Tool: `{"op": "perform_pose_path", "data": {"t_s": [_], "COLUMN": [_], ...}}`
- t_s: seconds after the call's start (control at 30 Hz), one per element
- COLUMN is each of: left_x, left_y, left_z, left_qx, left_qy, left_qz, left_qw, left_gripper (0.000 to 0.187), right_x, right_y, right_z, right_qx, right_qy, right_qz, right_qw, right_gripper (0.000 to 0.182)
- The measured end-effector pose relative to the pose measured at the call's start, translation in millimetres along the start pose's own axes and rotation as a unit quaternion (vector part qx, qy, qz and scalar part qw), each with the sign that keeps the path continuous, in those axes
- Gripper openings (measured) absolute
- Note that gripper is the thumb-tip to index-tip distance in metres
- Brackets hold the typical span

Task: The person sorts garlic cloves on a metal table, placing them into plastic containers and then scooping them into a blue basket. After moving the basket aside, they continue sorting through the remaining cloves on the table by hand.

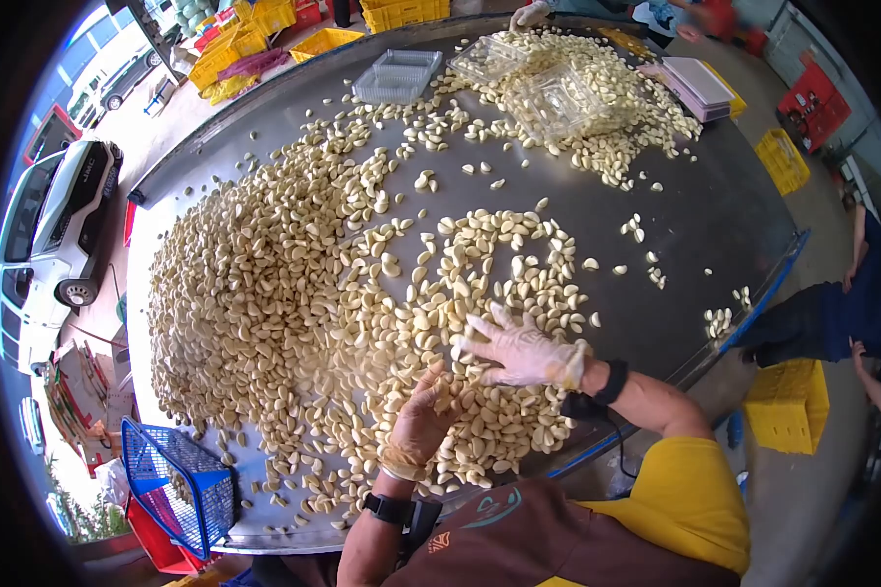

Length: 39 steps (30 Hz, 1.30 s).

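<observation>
Pale peeled garlic cloves (255,264) cover much of a dark metal table (685,186) in a broad heap. My left hand (423,423), in a thin glove, is over the near part of the heap with its fingers curled inward. What those fingers hold, if anything, is hidden. My right hand (524,354), also gloved, lies palm down on the cloves just right of it, its fingers spread and holding nothing I can see.
A blue basket (181,479) sits at the near left corner. Clear plastic trays (396,76) and a second garlic pile (617,108) lie at the far side, beside a pinkish scale-like box (693,86). Another person's gloved hand (531,15) reaches in there. Yellow crates (788,406) stand around the table.
</observation>
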<state>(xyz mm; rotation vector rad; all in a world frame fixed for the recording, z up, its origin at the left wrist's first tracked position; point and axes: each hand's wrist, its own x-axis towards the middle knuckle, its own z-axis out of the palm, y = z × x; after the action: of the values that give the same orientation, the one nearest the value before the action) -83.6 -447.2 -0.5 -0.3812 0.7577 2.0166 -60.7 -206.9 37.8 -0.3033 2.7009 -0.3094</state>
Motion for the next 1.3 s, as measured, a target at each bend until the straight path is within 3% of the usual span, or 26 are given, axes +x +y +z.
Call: {"op": "perform_pose_path", "data": {"t_s": [0.03, 0.07, 0.1, 0.13, 0.17, 0.2, 0.23, 0.3, 0.37, 0.4, 0.47, 0.57, 0.7, 0.83, 0.87, 0.9, 0.97, 1.0, 1.03, 1.1, 1.17, 1.23, 1.3], "left_x": [-3, -5, -4, -3, -2, 1, 3, 7, 5, 2, 0, -2, 16, 19, 18, 16, 13, 10, 7, 2, 2, -1, -5], "left_y": [2, 3, 2, -1, -5, -9, -11, -12, -9, -5, -2, 1, -15, -21, -19, -17, -14, -11, -7, -4, -8, -9, -5], "left_z": [1, 2, 3, 5, 6, 7, 10, 16, 23, 26, 24, 23, 17, 21, 23, 25, 23, 22, 21, 14, 5, 2, 4], "left_qx": [0.006, 0.013, 0.014, 0.003, -0.008, -0.008, -0.007, 0.006, 0.004, 0.005, -0.015, -0.002, -0.017, 0.018, 0.022, 0.015, 0.005, -0.001, -0.009, -0.013, -0.023, -0.032, -0.081], "left_qy": [-0.004, -0.010, -0.011, -0.022, -0.033, -0.020, -0.022, -0.047, -0.071, -0.060, -0.074, -0.006, -0.005, 0.002, 0.004, -0.003, -0.004, -0.003, -0.002, 0.019, 0.010, 0.007, 0.019], "left_qz": [-0.015, -0.030, -0.031, -0.040, -0.048, -0.057, -0.055, -0.070, -0.060, -0.058, -0.047, -0.052, -0.068, -0.081, -0.082, -0.081, -0.074, -0.059, -0.044, -0.035, -0.025, -0.016, -0.027], "left_qw": [1.000, 0.999, 0.999, 0.999, 0.998, 0.998, 0.998, 0.996, 0.996, 0.996, 0.996, 0.999, 0.998, 0.997, 0.996, 0.997, 0.997, 0.998, 0.999, 0.999, 0.999, 0.999, 0.996], "left_gripper": [0.043, 0.043, 0.043, 0.042, 0.040, 0.034, 0.034, 0.029, 0.029, 0.029, 0.028, 0.031, 0.030, 0.031, 0.031, 0.032, 0.032, 0.032, 0.033, 0.034, 0.033, 0.033, 0.036], "right_x": [-5, -7, -4, 8, 25, 40, 62, 106, 152, 164, 179, 176, 122, 121, 135, 151, 185, 198, 210, 227, 230, 241, 244], "right_y": [13, 34, 56, 83, 111, 132, 160, 203, 231, 233, 232, 218, 186, 215, 223, 226, 224, 220, 217, 213, 203, 194, 198], "right_z": [-1, -6, -11, -11, -14, -28, -35, -41, -34, -33, -34, -32, -30, -31, -31, -29, -27, -29, -32, -29, -27, -28, -29], "right_qx": [0.001, 0.207, 0.403, 0.317, 0.220, 0.209, 0.222, 0.195, 0.049, 0.051, -0.066, -0.132, -0.015, 0.118, 0.086, 0.090, 0.145, -0.072, -0.068, -0.154, -0.187, -0.268, -0.254], "right_qy": [-0.001, 0.043, 0.086, 0.249, 0.404, 0.454, 0.485, 0.484, 0.463, 0.466, 0.352, 0.332, 0.408, 0.474, 0.479, 0.480, 0.360, 0.370, 0.369, 0.313, 0.270, 0.246, 0.236], "right_qz": [-0.001, 0.021, 0.042, 0.081, 0.117, 0.179, 0.141, 0.167, 0.165, 0.159, 0.240, 0.215, 0.156, 0.170, 0.156, 0.156, 0.253, 0.268, 0.258, 0.346, 0.341, 0.404, 0.404], "right_qw": [1.000, 0.977, 0.910, 0.911, 0.880, 0.847, 0.834, 0.836, 0.869, 0.869, 0.902, 0.909, 0.900, 0.856, 0.860, 0.859, 0.886, 0.887, 0.890, 0.871, 0.881, 0.839, 0.847], "right_gripper": [0.065, 0.052, 0.040, 0.029, 0.022, 0.021, 0.020, 0.020, 0.017, 0.017, 0.012, 0.009, 0.005, 0.010, 0.012, 0.012, 0.012, 0.013, 0.013, 0.015, 0.017, 0.020, 0.023]}}
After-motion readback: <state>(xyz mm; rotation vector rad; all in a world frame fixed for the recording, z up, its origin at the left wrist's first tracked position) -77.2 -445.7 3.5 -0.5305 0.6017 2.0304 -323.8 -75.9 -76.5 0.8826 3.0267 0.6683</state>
